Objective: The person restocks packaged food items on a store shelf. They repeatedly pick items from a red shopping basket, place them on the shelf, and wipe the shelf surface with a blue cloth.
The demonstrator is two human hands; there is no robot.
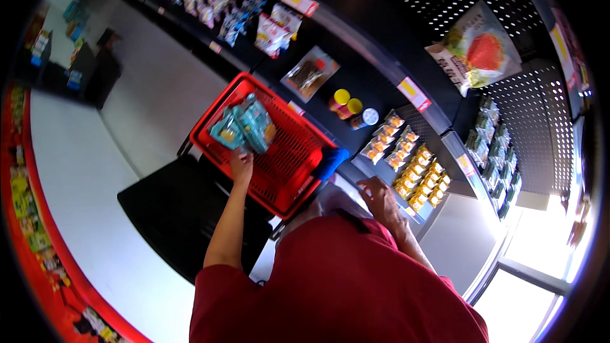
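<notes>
A red plastic shopping basket (295, 138) is in front of me, with slotted walls and a dark handle along its rim. Teal plastic packets (255, 121) lie at its far left end. My left hand (242, 166) reaches over the near rim, its fingers pinching the lower edge of a teal packet. A blue cloth (331, 163) hangs over the basket's right end. To the right of the basket, my right hand (381, 200) is held in the air near the lower shelf, fingers bent and apart, with nothing seen in it.
Small yellow packets (419, 178) stand in rows on the lower shelf (352, 140), near lidded tubs (351, 106) and a flat clear packet (310, 74). A large pouch (481, 50) leans on the upper shelf. A black flat-topped object (167, 205) stands left of me, beside a pale floor (157, 62).
</notes>
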